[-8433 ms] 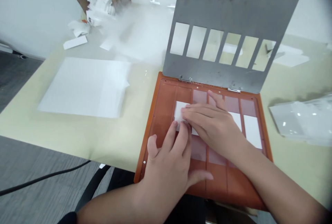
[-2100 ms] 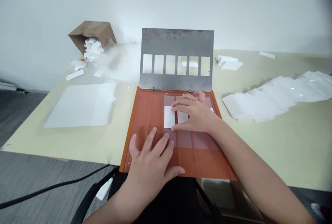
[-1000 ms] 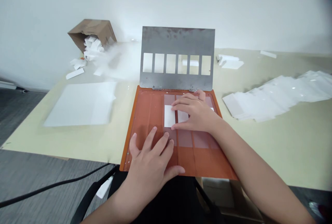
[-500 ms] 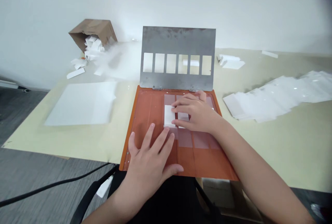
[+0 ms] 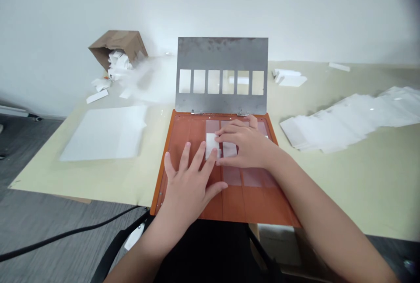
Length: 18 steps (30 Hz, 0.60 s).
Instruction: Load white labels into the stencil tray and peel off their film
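An orange hinged board [image 5: 183, 134] lies before me, its grey metal lid [image 5: 223, 53] with a row of rectangular windows standing upright. Translucent strips [image 5: 252, 178] lie side by side on the board. A small white card [image 5: 212, 140] rests on the leftmost strip. My right hand [image 5: 246, 143] spans the card's right side, fingers at the top corner and thumb near the bottom. It partly covers another white card [image 5: 229, 149]. My left hand [image 5: 188, 191] has its fingers spread over the board, two fingertips at the first card's lower part.
A tipped cardboard box [image 5: 123, 40] spills white pieces at the back left. A translucent sheet [image 5: 101, 132] lies on the left of the table. Overlapping white sheets [image 5: 337, 121] stretch along the right, with white blocks [image 5: 290, 78] behind. A black cable [image 5: 75, 229] hangs front left.
My left hand has moved up the board, bringing its fingertips onto the lower part of the white card. My right hand stays at the card, its thumb slightly lower. The view has shifted slightly.
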{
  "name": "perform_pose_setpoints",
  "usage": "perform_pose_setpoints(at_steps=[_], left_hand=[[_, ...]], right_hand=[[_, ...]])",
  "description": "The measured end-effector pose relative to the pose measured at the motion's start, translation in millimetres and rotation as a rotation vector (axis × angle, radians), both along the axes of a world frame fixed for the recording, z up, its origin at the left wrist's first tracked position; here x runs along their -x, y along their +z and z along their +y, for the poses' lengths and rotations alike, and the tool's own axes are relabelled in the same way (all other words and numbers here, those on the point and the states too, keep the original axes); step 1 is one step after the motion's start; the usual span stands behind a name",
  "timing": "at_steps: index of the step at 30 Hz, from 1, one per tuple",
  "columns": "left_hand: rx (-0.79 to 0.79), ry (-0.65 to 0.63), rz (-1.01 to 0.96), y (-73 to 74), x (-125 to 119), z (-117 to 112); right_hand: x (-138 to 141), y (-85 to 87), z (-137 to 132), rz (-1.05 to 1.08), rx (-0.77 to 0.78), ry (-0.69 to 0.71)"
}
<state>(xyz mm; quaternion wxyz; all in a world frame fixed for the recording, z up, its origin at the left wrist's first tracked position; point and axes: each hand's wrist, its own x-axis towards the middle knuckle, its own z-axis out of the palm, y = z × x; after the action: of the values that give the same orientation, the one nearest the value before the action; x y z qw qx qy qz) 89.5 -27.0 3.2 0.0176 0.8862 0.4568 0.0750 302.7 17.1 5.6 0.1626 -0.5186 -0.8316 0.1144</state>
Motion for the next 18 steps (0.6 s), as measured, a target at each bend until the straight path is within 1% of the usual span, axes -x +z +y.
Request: perform_pose_setpoints(at_steps=[3, 6, 11, 13, 16, 18], left_hand=[[0.002, 0.004, 0.004, 0.0, -3.3, 2.7], [-0.002, 0.010, -0.004, 0.0, -4.2, 3.1], [-0.085, 0.024, -0.025, 1.8, 1.8, -9.0], [-0.108, -0.003, -0.018, 1.1, 4.5, -16.4], [-0.096, -0.069, -0.011, -2.8, 5.4, -23.8], [-0.075, -0.072, -0.009, -5.9, 4.2, -24.7]], right_hand=[[1.2, -2.8, 0.8, -0.036, -0.037, -0.008], [2.4, -2.8, 1.3, -0.063, -0.043, -0.024], [3.5, 0.2, 2.1, -0.064, 0.006, -0.035], [3.0, 0.0, 2.4, -0.065, 0.007, -0.036], [1.8, -1.8, 2.7, -0.060, -0.015, -0.026], [1.1, -2.9, 2.8, -0.053, -0.026, -0.025]])
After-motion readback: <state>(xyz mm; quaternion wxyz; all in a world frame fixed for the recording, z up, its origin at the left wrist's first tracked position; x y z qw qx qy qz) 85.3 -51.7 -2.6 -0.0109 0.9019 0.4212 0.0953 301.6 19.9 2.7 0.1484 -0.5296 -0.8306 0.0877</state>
